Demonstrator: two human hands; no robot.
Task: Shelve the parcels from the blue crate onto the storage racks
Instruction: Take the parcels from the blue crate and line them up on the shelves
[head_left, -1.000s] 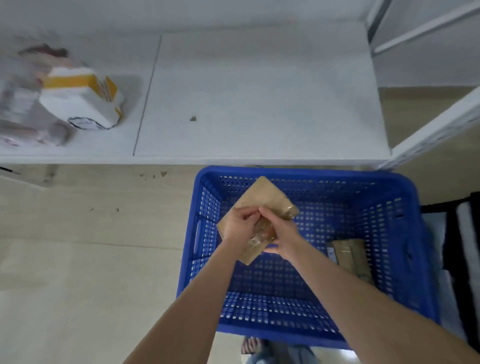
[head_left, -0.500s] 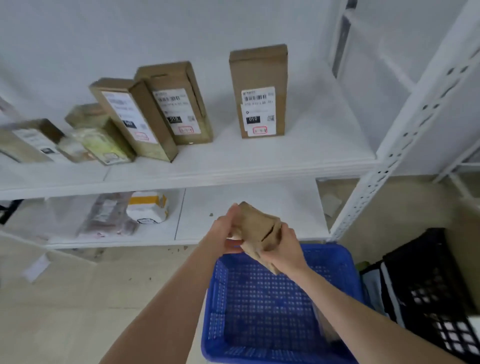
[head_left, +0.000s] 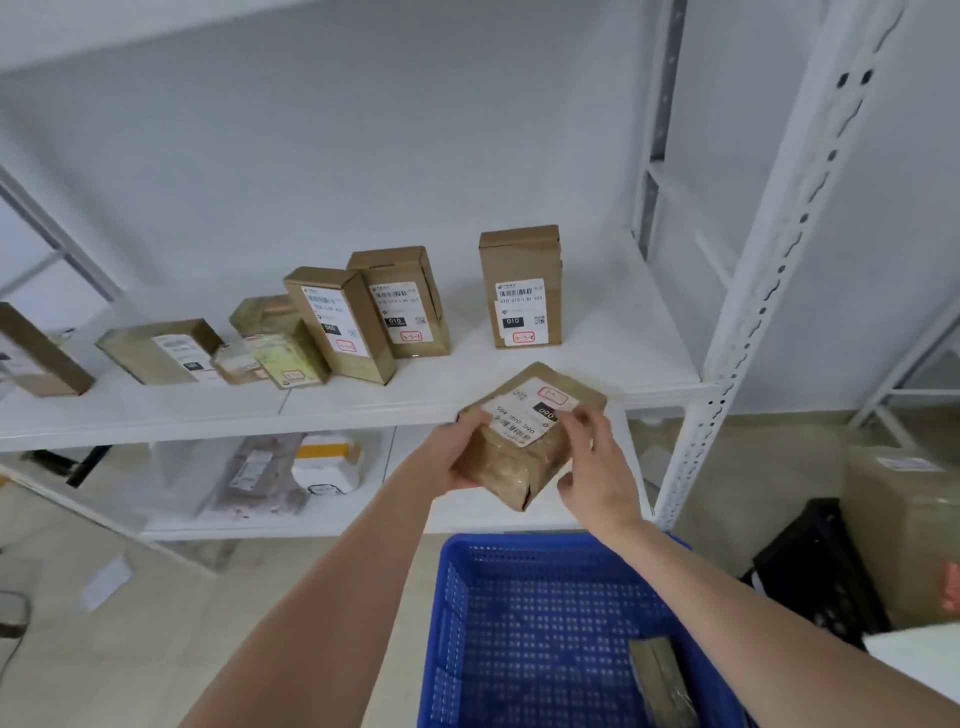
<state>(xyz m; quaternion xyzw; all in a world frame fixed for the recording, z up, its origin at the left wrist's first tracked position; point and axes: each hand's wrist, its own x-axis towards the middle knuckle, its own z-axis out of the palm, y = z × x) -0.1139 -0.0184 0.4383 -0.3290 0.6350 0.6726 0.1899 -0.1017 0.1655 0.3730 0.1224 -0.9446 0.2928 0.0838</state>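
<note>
Holding parcel (head_left: 530, 441): left hand (head_left: 452, 460), right hand (head_left: 600, 470) fingers (head_left: 584, 423) curled | white rack (head_left: 597, 358) | floor (head_left: 156, 649) possibly tiled

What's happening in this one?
A person grips a brown parcel, label up, with the left hand and right hand, in front of the rack's middle shelf, where several labelled boxes stand. The blue crate below has one more parcel lying in it.

Bright, even light, soft shadows; right of the gripped parcel (head_left: 514, 467) the rack upright (head_left: 753, 312) bows; far-left boxes (head_left: 41, 353) seem blurred.
</note>
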